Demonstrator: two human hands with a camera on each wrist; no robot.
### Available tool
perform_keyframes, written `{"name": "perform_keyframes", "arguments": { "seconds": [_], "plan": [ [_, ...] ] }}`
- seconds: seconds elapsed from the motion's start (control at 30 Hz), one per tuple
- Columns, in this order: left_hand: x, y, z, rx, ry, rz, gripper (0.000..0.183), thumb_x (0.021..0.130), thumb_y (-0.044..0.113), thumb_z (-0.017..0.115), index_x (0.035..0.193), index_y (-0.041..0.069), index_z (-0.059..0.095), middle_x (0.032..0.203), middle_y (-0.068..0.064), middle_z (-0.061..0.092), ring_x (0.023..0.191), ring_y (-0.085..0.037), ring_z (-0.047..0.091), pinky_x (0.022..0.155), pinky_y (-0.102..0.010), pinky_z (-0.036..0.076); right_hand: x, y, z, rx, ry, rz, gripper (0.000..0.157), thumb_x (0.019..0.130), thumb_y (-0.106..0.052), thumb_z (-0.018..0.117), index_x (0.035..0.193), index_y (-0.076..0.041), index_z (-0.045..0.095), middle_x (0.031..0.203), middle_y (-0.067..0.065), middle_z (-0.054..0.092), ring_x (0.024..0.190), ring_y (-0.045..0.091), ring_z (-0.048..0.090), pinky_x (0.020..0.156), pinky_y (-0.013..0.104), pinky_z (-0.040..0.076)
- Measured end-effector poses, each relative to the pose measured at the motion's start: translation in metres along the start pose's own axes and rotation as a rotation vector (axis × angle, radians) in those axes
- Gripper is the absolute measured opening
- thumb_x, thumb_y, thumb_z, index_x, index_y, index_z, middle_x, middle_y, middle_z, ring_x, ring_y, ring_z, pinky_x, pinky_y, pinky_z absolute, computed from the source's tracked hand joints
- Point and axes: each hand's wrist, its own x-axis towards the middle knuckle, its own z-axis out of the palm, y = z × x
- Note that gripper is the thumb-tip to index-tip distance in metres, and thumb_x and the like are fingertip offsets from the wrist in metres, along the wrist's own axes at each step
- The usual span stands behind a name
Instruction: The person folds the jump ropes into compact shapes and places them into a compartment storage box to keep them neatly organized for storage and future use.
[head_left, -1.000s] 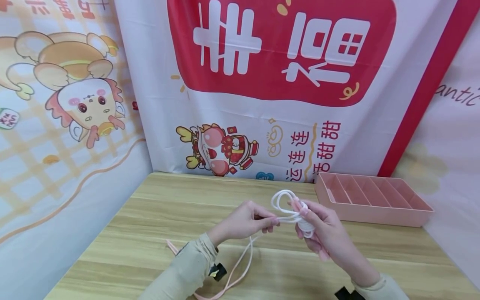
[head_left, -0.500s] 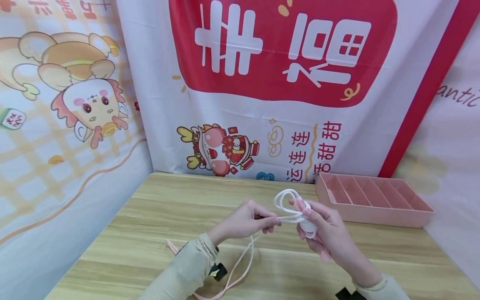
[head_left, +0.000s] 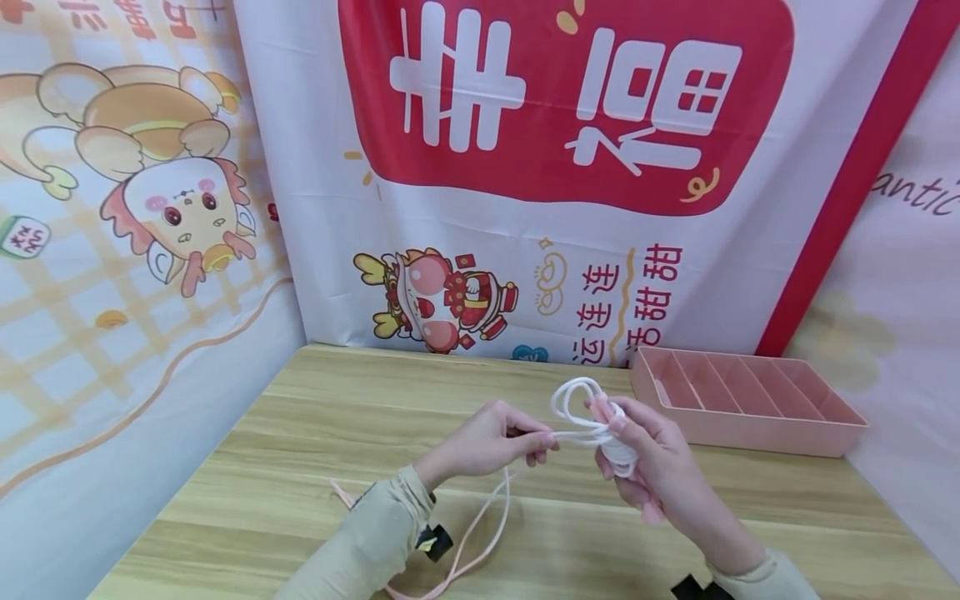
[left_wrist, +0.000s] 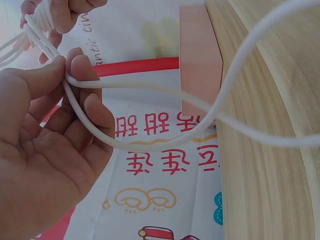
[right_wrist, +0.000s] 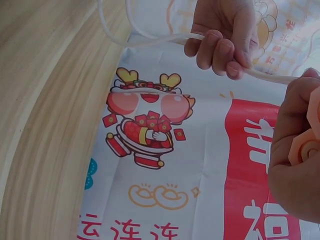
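Looks like mid-wrap: winding white cord [head_left: 619,454] round pink handles [right_wrist: 304,149], judging by the coil already on them, right of centre in the head view. Gripping that bundle in right hand [head_left: 663,462], with fingers curled round it and thumb pressed onto the strands. Pinching a run of cord between thumb and forefinger of left hand [head_left: 491,440], near centre frame, drawn roughly straight to the bundle; with other left fingers loosely bent, per the left wrist view. Can't tell how many strands in the pinch. See also a loop [head_left: 576,381] standing out above and left of the coil, plus a loose tail [left_wrist: 155,148] crossing itself and, in the head view, dropping to wooden table [head_left: 375,392] at lower centre. Not finished, then; would guess at more tail to take in. For the next move, would need to carry the pinched run over the bundle under light tension, pressing with right thumb so as not to let wraps slip. Would tidy the loop first, else risk a snag. See pink tray [head_left: 765,431] at right of frame, behind the right hand
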Motion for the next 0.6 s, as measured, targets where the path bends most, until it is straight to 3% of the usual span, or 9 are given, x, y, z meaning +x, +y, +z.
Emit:
{"name": "perform_keyframes", "arguments": {
  "seconds": [0.2, 0.33, 0.47, 0.6],
  "plan": [
    [0.0, -0.007, -0.003, 0.113, 0.048, -0.038, 0.013, 0.096, 0.014, 0.066, 0.098, 0.008, 0.078, 0.075, 0.003, 0.07, 0.072, -0.026, 0.066, 0.061, -0.026, 0.053, -0.001, 0.0, 0.0, -0.052, -0.133, 0.104, 0.035, 0.108, -0.017, 0.039, 0.142, -0.008, 0.036, 0.072, 0.015, 0.058, 0.039, 0.011, 0.037, 0.027, 0.028, 0.024],
    [0.0, -0.008, -0.004, 0.227, 0.105, -0.047, 0.011, 0.093, 0.015, 0.07, 0.096, 0.009, 0.078, 0.077, 0.007, 0.07, 0.07, -0.016, 0.066, 0.061, -0.022, 0.053, 0.0, 0.002, 0.002, -0.109, -0.185, 0.202, 0.038, 0.107, -0.019, 0.044, 0.142, -0.008, 0.032, 0.07, 0.015, 0.056, 0.041, 0.01, 0.039, 0.031, 0.022, 0.027],
    [-0.001, -0.001, -0.004, 0.428, 0.131, 0.047, 0.012, 0.092, 0.02, 0.072, 0.095, 0.011, 0.079, 0.084, 0.008, 0.072, 0.071, 0.002, 0.062, 0.065, -0.016, 0.051, 0.001, 0.006, 0.004, -0.159, -0.198, 0.324, 0.05, 0.104, -0.024, 0.052, 0.147, -0.011, 0.029, 0.069, 0.014, 0.057, 0.04, 0.01, 0.038, 0.034, 0.019, 0.03],
    [-0.003, 0.008, -0.003, 0.593, 0.128, 0.181, 0.013, 0.092, 0.026, 0.072, 0.093, 0.016, 0.08, 0.083, 0.01, 0.07, 0.069, 0.005, 0.057, 0.063, -0.015, 0.046, 0.002, 0.012, 0.006, -0.226, -0.239, 0.37, 0.057, 0.102, -0.028, 0.055, 0.152, -0.015, 0.029, 0.068, 0.014, 0.059, 0.038, 0.011, 0.038, 0.032, 0.021, 0.031]
  ]
}}
